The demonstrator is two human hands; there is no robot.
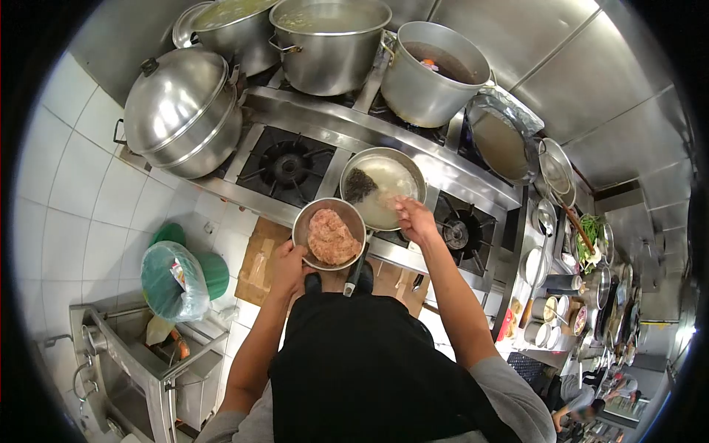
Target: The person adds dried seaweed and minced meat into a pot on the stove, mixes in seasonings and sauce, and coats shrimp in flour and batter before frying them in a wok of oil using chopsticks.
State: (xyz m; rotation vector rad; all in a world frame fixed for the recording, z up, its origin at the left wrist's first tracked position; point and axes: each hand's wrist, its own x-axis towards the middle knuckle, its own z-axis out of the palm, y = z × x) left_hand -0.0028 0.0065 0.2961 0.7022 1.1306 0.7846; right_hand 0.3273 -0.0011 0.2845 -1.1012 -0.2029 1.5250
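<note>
L hand (289, 267) grip clamped on near-left edge of metal bowl (302, 228); mince (332, 238) sits in bowl as one big lump. R hand (413, 220) low over pan (344, 176), fingertips bunched; can't tell if they're pinched on anything. Pan on stove w/ cloudy liquid (397, 174) + patch of dark bits (360, 184).

Risks: bowl held one-sided, so poss. tilt & mince slides out if L grip slackens. Bowl overlaps pan's near-left edge in view & is right by handle (360, 275); contact can't be confirmed, but a knock there could swing pan & slop liquid. Handle points at person, so apron (369, 354) could snag it. Fingers poss. scalded if liquid's hot; heat unclear, no flame seen. R forearm passes near right burner (456, 229), burn risk if that's hot. Big pots (330, 55) behind, well clear of hands, low risk.
</note>
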